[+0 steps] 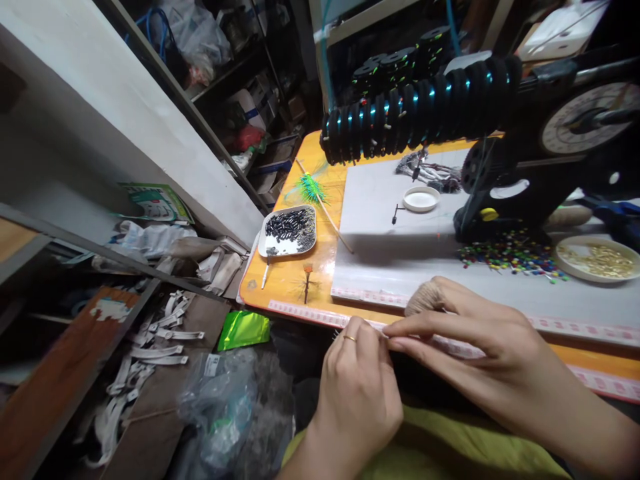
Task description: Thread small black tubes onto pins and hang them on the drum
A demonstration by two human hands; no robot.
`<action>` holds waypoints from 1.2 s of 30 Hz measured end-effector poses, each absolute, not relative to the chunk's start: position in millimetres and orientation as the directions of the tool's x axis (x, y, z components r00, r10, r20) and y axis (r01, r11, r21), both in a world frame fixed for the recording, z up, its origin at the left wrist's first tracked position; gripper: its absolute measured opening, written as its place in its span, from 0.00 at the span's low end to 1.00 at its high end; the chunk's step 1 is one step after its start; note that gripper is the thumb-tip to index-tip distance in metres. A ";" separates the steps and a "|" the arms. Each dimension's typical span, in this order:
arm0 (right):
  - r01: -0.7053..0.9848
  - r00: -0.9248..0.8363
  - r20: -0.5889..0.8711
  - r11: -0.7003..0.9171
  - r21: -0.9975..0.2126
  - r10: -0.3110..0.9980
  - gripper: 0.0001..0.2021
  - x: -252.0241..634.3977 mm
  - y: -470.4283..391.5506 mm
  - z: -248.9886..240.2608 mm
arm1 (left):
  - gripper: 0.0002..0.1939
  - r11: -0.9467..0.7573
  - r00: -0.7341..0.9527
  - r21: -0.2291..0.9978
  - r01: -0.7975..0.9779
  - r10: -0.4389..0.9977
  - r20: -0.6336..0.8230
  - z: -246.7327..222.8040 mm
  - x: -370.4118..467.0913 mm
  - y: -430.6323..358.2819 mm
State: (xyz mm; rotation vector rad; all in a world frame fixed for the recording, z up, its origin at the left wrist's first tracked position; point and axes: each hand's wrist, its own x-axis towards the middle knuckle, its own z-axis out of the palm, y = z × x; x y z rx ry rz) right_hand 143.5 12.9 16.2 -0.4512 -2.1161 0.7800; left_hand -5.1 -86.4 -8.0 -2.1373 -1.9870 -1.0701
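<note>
We see our L hand (360, 383) and our R hand (480, 337) meeting above the near edge of the orange table (327, 267). The L fingers are curled and pressed tog.; the R thumb and index pinch at the L fingertips, but what is btwn them is too small for us to tell. Some pale bristles (336, 335) show just beside the L fingers, on their left side; this is the only part of the held thing we can see. A beige bundle (425, 298) is by the other R fingers, which are bent.

On the left part of the table lies a white tray (287, 250) w/ dark pcs., and near it a green bristly piece (310, 189). On the grey board (373, 247) we see, at far side, a small white dish (421, 199), and at right, coloured beads (513, 257) and a round dish (597, 273) w/ gold-col. pcs.
</note>
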 end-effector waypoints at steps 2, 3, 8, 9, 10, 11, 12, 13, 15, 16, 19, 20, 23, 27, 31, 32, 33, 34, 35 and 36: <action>0.054 -0.604 0.587 0.762 -0.645 0.539 0.07 143.9 12.7 17.2 | 0.11 -0.208 -0.064 0.485 0.850 0.872 0.486 -7.1 -7.5 -87.8; 0.055 -0.608 0.592 0.772 -0.633 0.529 0.08 144.2 12.8 17.9 | 0.11 -0.230 -0.069 0.523 0.821 0.869 0.489 -6.7 -8.8 -88.8; 0.031 -0.627 0.569 0.747 -0.664 0.532 0.06 147.3 13.8 19.1 | 0.10 -0.380 -0.112 0.654 0.654 0.806 0.581 -4.9 -14.8 -94.5; 0.025 -0.621 0.559 0.727 -0.686 0.549 0.05 147.9 13.7 18.8 | 0.10 -0.409 -0.118 0.649 0.641 0.783 0.610 -4.6 -15.8 -95.0; 0.021 -0.612 0.549 0.706 -0.708 0.569 0.04 148.4 13.4 18.5 | 0.10 -0.435 -0.118 0.631 0.643 0.757 0.643 -4.3 -16.6 -95.3; 0.017 -0.601 0.541 0.686 -0.727 0.589 0.04 148.7 13.0 18.5 | 0.10 -0.457 -0.113 0.599 0.658 0.726 0.678 -4.0 -17.4 -95.3; 0.011 -0.591 0.535 0.669 -0.743 0.604 0.03 148.9 12.6 18.7 | 0.10 -0.473 -0.103 0.558 0.682 0.694 0.713 -3.7 -18.2 -95.1; 0.004 -0.586 0.531 0.657 -0.754 0.612 0.03 149.0 12.3 19.2 | 0.10 -0.482 -0.088 0.514 0.709 0.663 0.743 -3.5 -18.8 -94.7; -0.015 -0.588 0.531 0.648 -0.761 0.610 0.03 148.8 11.9 20.9 | 0.10 -0.484 -0.053 0.435 0.759 0.620 0.783 -3.5 -19.6 -93.7; -0.025 -0.592 0.533 0.647 -0.762 0.605 0.04 148.6 11.9 21.8 | 0.10 -0.485 -0.038 0.407 0.774 0.606 0.794 -3.8 -19.7 -93.2; -0.048 -0.600 0.545 0.654 -0.755 0.585 0.04 148.3 11.6 23.2 | 0.11 -0.491 -0.026 0.380 0.784 0.586 0.810 -5.4 -19.3 -91.7; -0.048 -0.601 0.548 0.658 -0.752 0.582 0.04 148.4 11.4 23.0 | 0.12 -0.492 -0.031 0.383 0.782 0.583 0.812 -5.9 -19.1 -91.3; -0.043 -0.605 0.543 0.657 -0.753 0.583 0.03 149.3 10.5 21.1 | 0.12 -0.492 -0.032 0.386 0.780 0.585 0.810 -6.5 -18.2 -90.4; -0.060 -0.610 0.543 0.650 -0.758 0.577 0.05 149.9 10.1 19.1 | 0.11 -0.508 -0.017 0.387 0.770 0.590 0.807 -5.3 -17.0 -89.5; -0.046 -0.626 0.557 0.687 -0.725 0.546 0.05 148.3 7.2 19.5 | 0.14 -0.528 -0.005 0.392 0.754 0.591 0.806 -5.6 -15.7 -87.9; -0.025 -0.629 0.565 0.712 -0.702 0.535 0.05 147.9 5.8 19.6 | 0.14 -0.532 0.000 0.392 0.751 0.593 0.805 -6.2 -16.3 -87.6; 0.000 -0.629 0.576 0.742 -0.671 0.521 0.05 147.7 4.6 19.6 | 0.14 -0.539 0.007 0.394 0.745 0.596 0.803 -6.8 -18.0 -87.6; 0.027 -0.630 0.590 0.774 -0.633 0.505 0.05 147.9 3.6 19.5 | 0.14 -0.546 0.012 0.401 0.735 0.603 0.798 -7.4 -21.2 -88.2; 0.055 -0.626 0.607 0.805 -0.591 0.489 0.05 148.3 3.3 19.3 | 0.14 -0.550 0.002 0.416 0.724 0.605 0.796 -8.0 -26.5 -89.5; 0.084 -0.619 0.627 0.834 -0.546 0.473 0.06 149.1 3.8 19.1 | 0.13 -0.533 -0.043 0.447 0.718 0.607 0.793 -8.6 -34.2 -92.0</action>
